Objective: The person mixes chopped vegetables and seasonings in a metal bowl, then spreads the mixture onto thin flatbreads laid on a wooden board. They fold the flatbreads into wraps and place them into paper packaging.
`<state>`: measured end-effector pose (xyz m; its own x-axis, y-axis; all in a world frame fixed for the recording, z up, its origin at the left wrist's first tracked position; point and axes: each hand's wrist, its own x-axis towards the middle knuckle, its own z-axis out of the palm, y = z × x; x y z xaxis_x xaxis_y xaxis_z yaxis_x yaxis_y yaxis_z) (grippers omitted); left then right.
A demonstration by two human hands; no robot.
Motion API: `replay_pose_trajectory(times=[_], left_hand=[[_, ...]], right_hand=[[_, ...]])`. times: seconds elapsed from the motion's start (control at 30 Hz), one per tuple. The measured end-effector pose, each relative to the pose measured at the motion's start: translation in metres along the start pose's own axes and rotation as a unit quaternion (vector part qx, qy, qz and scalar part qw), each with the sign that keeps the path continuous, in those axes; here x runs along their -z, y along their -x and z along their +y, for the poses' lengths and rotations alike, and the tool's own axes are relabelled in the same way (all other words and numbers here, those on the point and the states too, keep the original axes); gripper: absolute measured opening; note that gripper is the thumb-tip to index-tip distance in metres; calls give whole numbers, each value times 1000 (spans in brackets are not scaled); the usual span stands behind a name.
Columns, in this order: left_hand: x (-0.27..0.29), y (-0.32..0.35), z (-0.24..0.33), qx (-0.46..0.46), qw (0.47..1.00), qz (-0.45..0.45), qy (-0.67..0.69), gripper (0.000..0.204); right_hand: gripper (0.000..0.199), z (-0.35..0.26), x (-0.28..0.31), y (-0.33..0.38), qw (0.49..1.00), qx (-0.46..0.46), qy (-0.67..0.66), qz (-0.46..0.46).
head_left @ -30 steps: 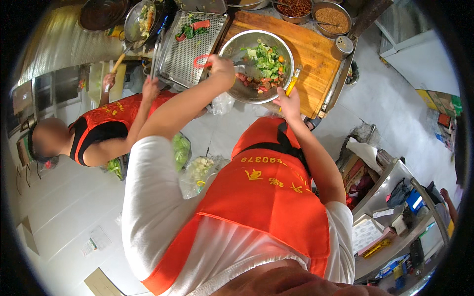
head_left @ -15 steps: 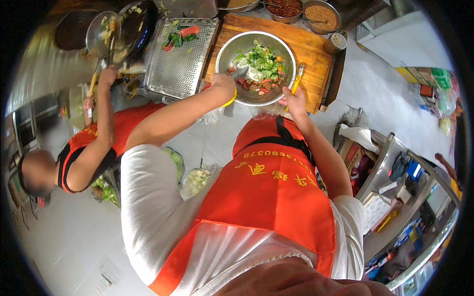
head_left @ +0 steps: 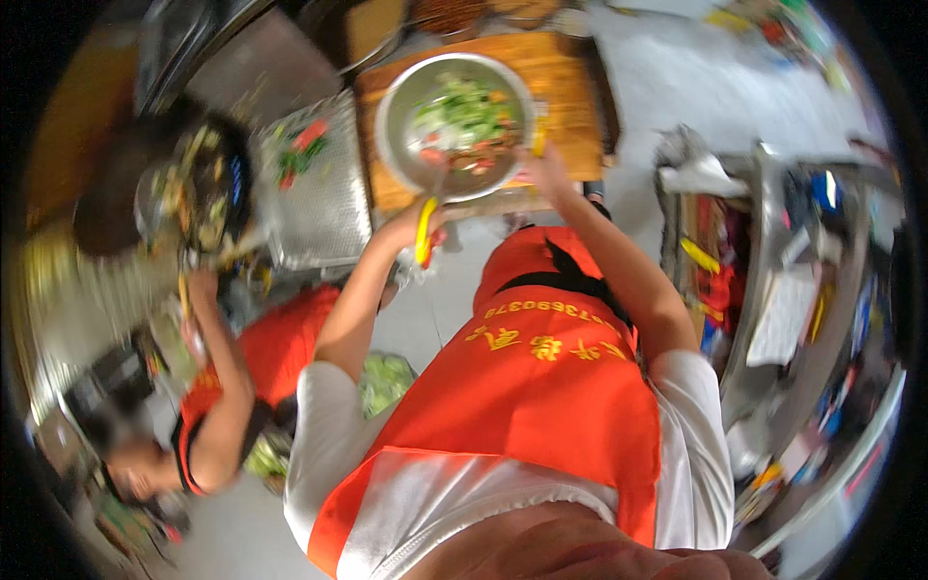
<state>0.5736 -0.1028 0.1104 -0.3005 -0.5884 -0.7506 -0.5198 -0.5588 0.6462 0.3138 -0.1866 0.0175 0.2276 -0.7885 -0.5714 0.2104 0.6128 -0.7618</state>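
A round steel bowl holds chopped greens, a white patch and red and brown pieces. At its near left rim, my left hand is closed round a yellow-handled metal tool. Its thin metal part points into the bowl; blur hides whether it is scissors or a knife. My right hand is closed at the bowl's near right rim. Just beyond those fingers shows a second yellow handle; I cannot tell whether it is held or lies on the wooden board.
Left of the board, a perforated steel tray carries greens and red pieces. A co-worker at far left works over a dark wok with food. Shelves stand at right. A bag of pale green vegetables sits below left.
My left hand has drawn back toward me with its tool, to the bowl's near rim. The view has turned. The co-worker's ladle, lifted earlier, now blurs against the wok.
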Motion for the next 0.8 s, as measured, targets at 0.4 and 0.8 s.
replay_pose_trajectory(times=[0.4, 0.8], left_hand=[[-54, -57, -55, -40, 851, 291, 435, 21], [-54, -42, -25, 103, 827, 461, 305, 31]], right_hand=[[31, -70, 206, 134, 851, 318, 324, 264], [43, -108, 582, 121, 674, -88, 323, 658]])
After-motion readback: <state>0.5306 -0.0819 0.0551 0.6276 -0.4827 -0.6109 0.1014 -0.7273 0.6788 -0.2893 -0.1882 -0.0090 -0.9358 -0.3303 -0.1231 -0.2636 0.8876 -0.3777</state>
